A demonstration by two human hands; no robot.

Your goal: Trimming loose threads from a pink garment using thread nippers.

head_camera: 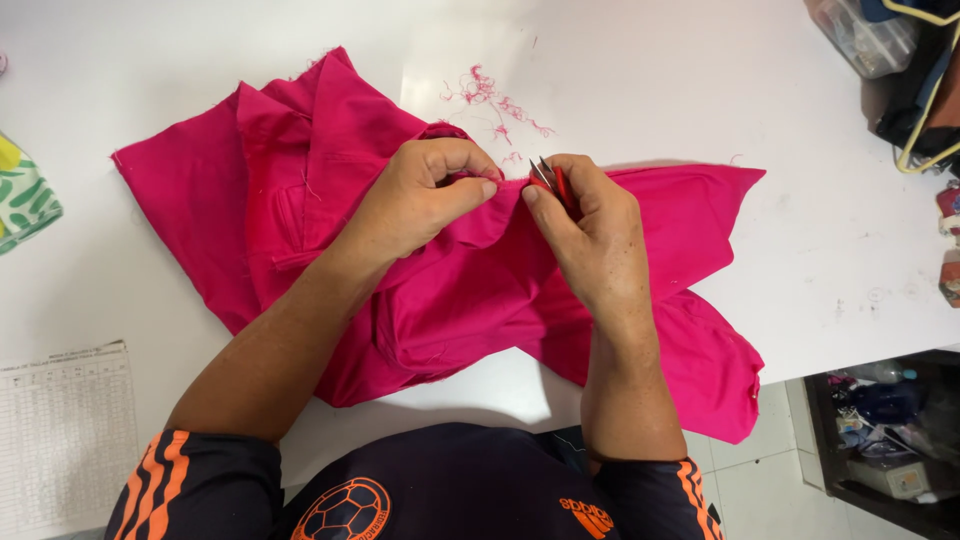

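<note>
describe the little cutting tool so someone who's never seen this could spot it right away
Start at the pink garment spread on the white table. At its top edge the right hand pinches small thread snips. Their red handle and grey metal tips set them apart from the loose pink threads lying just beyond.

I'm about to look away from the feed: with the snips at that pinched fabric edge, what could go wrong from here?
1. The thread snips in the right hand sit very close to the left hand fingertips, so they could nick skin.
2. The blades meet the bunched pink garment, so they might cut cloth instead of thread.
3. Loose pink threads on the white table may cling back onto the fabric.
</note>
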